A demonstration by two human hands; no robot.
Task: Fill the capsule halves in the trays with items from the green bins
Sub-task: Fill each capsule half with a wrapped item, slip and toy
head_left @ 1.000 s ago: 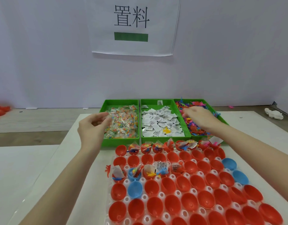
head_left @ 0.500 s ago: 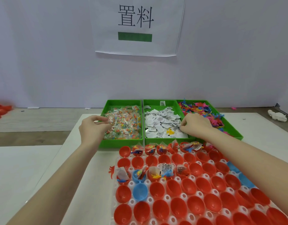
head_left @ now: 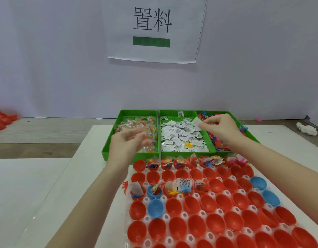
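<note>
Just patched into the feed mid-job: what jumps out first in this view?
The big tray of red capsule halves fills the foreground, a few blue halves among them, and only some near the far rows hold items. Behind it sit three green bins side by side. The right hand pinches a white packet above the middle bin, while the left hand hovers blurred over the left bin of clear packets.

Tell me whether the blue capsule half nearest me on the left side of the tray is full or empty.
Empty. The blue capsule half shows only its bare inner surface, while the blue half just beyond it holds small coloured items.
</note>
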